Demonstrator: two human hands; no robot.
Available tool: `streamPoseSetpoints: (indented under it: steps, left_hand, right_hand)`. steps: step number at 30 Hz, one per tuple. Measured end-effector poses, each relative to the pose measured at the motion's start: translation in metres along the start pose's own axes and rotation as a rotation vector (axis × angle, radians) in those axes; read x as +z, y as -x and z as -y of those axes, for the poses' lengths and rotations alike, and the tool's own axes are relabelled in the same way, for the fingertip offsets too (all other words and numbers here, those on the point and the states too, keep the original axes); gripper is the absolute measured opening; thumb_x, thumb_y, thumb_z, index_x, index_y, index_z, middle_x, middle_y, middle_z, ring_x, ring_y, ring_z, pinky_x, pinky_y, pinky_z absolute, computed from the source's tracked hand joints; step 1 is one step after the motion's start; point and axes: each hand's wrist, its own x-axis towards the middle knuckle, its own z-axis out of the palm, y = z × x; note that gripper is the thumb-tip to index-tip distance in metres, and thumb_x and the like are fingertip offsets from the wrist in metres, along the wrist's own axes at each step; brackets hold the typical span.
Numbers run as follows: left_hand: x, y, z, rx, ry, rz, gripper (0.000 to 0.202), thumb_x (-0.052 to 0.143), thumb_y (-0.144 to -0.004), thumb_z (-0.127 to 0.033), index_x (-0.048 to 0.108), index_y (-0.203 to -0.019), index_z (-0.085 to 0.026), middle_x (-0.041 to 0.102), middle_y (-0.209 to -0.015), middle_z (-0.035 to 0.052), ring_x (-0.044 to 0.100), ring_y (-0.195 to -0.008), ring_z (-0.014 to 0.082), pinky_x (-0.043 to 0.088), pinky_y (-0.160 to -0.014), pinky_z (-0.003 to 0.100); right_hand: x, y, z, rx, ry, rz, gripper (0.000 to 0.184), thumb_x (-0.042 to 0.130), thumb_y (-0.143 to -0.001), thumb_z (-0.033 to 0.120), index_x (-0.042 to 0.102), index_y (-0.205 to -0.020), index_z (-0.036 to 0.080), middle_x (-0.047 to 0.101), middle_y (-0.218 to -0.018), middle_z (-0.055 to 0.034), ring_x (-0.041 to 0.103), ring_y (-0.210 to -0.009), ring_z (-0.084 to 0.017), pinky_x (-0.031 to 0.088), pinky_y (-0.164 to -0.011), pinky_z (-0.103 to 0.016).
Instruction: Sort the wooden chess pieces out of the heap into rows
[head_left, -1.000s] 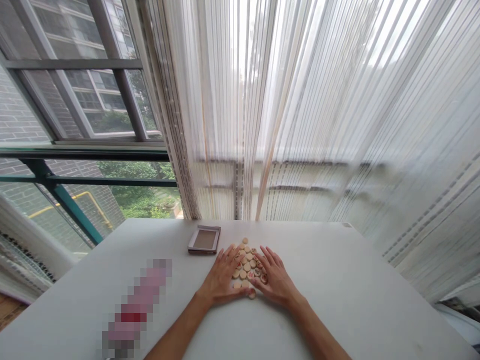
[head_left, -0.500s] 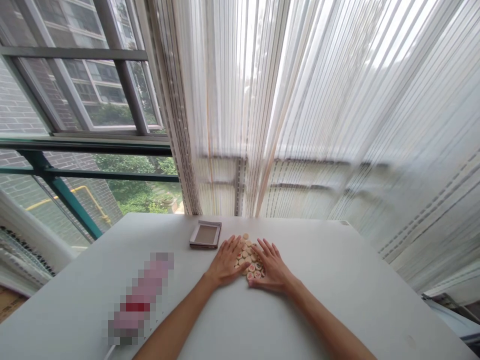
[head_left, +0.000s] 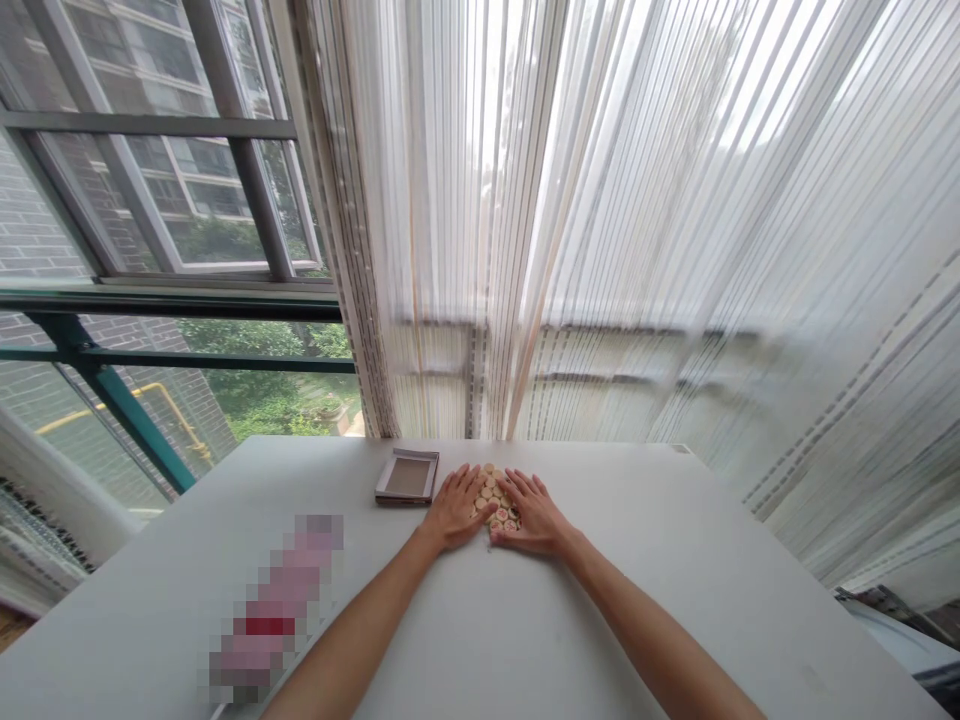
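1. Hands: L hand (head_left: 455,508) and R hand (head_left: 535,514) are lying palm-down, fingers loosely spread, standing apart from each other and cupping the disc pile (head_left: 493,497) btwn them. Neither is clamping on anything; the L thumb is apparently touching discs. Contact under the palms isn't showing.
2. Counter (head_left: 480,640): white, flat, smooth-looking, carrying everything. Prob. offering little grip, so discs should be sliding easily on it under a light push.
3. Pink-and-red obj. (head_left: 274,600): lying on the counter to the L, well apart from the disc pile. Too pixelated to ID.
4. Shallow box (head_left: 410,478): sitting near the far edge, just beside the L hand. Looking like thin card, so prob. light and easily dented; best held by its side walls, w/o squeezing.
5. Disc pile: sitting on the counter toward the far edge, discs mostly lying flat and close together, partly hiding under fingers. Being a loose grp, it's prob. suiting low, flat hands from 2 sides; pressing too hard is risking discs riding up.
6. Single red-marked disc (head_left: 502,515): looking like pale wood, so prob. light, stiff, tough, a bit slick. Best hold: thumb + fingertip on opposite sides of the rim; the flat face is prob. giving less purchase.
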Motion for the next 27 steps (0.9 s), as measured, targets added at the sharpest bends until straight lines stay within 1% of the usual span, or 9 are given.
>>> streamPoseSetpoints:
  steps: [5,11,13,17,19,23,27]
  left_hand:
    - [-0.003,-0.003,0.003,-0.003,-0.014,0.01,0.065,0.033,-0.095,-0.063,0.043,-0.144,-0.022,0.043,-0.151,0.0073,0.03,-0.143,0.028,0.021,-0.118,0.045]
    - [-0.006,-0.003,0.002,0.006,-0.022,0.032,0.069,0.036,-0.092,-0.065,0.04,-0.145,-0.022,0.041,-0.152,0.0077,0.03,-0.142,0.0291,0.021,-0.118,0.046]
    - [-0.007,-0.004,0.002,0.011,-0.022,0.04,0.073,0.038,-0.09,-0.067,0.038,-0.146,-0.021,0.038,-0.154,0.0088,0.028,-0.143,0.0299,0.02,-0.118,0.046]
    - [-0.008,-0.01,0.006,0.03,-0.022,0.064,0.084,0.043,-0.085,-0.071,0.025,-0.152,-0.021,0.028,-0.159,0.0096,0.019,-0.146,0.0319,0.015,-0.118,0.05]
    - [-0.008,-0.015,0.007,0.051,-0.022,0.086,0.087,0.043,-0.085,-0.071,0.021,-0.153,-0.022,0.024,-0.16,0.009,0.017,-0.147,0.0314,0.013,-0.118,0.05]
    - [-0.008,-0.023,0.006,0.097,-0.021,0.132,0.083,0.041,-0.087,-0.068,0.02,-0.153,-0.022,0.027,-0.159,0.0091,0.023,-0.146,0.0287,0.013,-0.118,0.047]
    - [-0.007,-0.027,0.005,0.11,-0.021,0.143,0.077,0.036,-0.091,-0.064,0.022,-0.153,-0.02,0.03,-0.158,0.0103,0.028,-0.144,0.0269,0.012,-0.119,0.045]
  right_hand:
    - [0.0,-0.008,-0.008,0.005,-0.002,0.008,0.105,0.051,-0.073,0.082,0.024,-0.154,0.021,0.023,-0.16,-0.0111,0.017,-0.147,-0.034,0.007,-0.118,-0.053]
    - [-0.003,-0.016,-0.015,-0.007,-0.008,0.022,0.103,0.048,-0.075,0.081,0.021,-0.155,0.021,0.022,-0.16,-0.0109,0.018,-0.146,-0.034,0.008,-0.118,-0.054]
    - [-0.004,-0.019,-0.017,-0.022,-0.008,0.031,0.105,0.05,-0.074,0.081,0.021,-0.155,0.022,0.022,-0.16,-0.011,0.018,-0.146,-0.035,0.008,-0.118,-0.054]
    - [-0.006,-0.024,-0.018,-0.066,-0.009,0.045,0.109,0.054,-0.071,0.081,0.018,-0.155,0.023,0.016,-0.162,-0.0088,0.014,-0.147,-0.034,0.009,-0.119,-0.052]
    - [-0.008,-0.026,-0.018,-0.087,-0.01,0.054,0.111,0.055,-0.07,0.081,0.016,-0.156,0.023,0.015,-0.162,-0.0084,0.014,-0.147,-0.034,0.009,-0.119,-0.052]
    - [-0.011,-0.028,-0.018,-0.121,-0.012,0.071,0.111,0.054,-0.071,0.081,0.013,-0.156,0.023,0.02,-0.161,-0.0087,0.019,-0.147,-0.033,0.011,-0.119,-0.05]
    - [-0.012,-0.027,-0.019,-0.137,-0.014,0.077,0.106,0.051,-0.075,0.08,0.013,-0.156,0.023,0.02,-0.161,-0.0091,0.019,-0.147,-0.032,0.01,-0.119,-0.05]
